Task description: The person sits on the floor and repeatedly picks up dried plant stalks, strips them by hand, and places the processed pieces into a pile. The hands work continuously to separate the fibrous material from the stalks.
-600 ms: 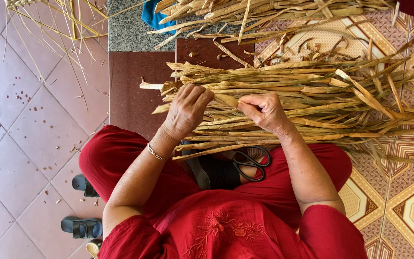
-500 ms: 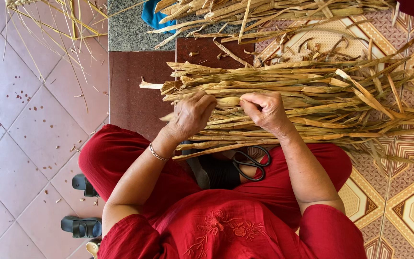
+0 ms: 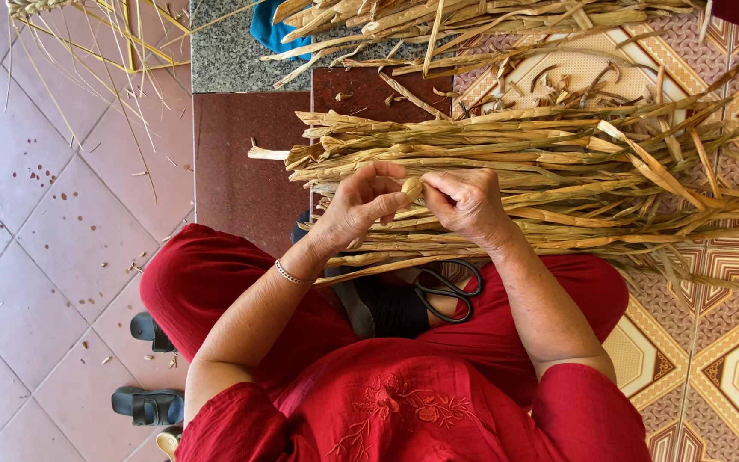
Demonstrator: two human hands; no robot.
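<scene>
A person in a red embroidered top [image 3: 387,419] and red trousers sits at the bottom of the frame, both arms reaching up toward the middle. A thin metal bracelet [image 3: 289,275] circles the wrist at centre left. Black-handled scissors [image 3: 448,293] lie on the lap just below the hands, next to a dark bag or strap [image 3: 387,308].

At mid-frame the left hand [image 3: 357,208] and right hand [image 3: 465,204] meet, fingertips pinched together on the end of a single pale dried leaf strip [image 3: 410,186] held between them. Both hands are closed on that strip, thumbs pressed against forefingers; the strip sits just above the lap, in front of the heap.

Directly behind the hands a thick bundle of dried, straw-coloured leaves [image 3: 540,162] lies across the centre, spreading toward the right edge over a patterned tiled floor [image 3: 729,359] of cream, brown and orange.

At lower left, dark sandals [image 3: 149,404] rest on plain pink floor tiles [image 3: 36,214] dotted with small specks. A dark red step [image 3: 241,162] runs between those tiles and the patterned floor.

Farther off, along the top edge, a second pile of dried leaves [image 3: 472,21] stretches across, with a blue cloth [image 3: 271,30] partly under it on a grey speckled slab [image 3: 224,51]. Thin yellow stalks [image 3: 104,38] fan out in the upper left corner.
</scene>
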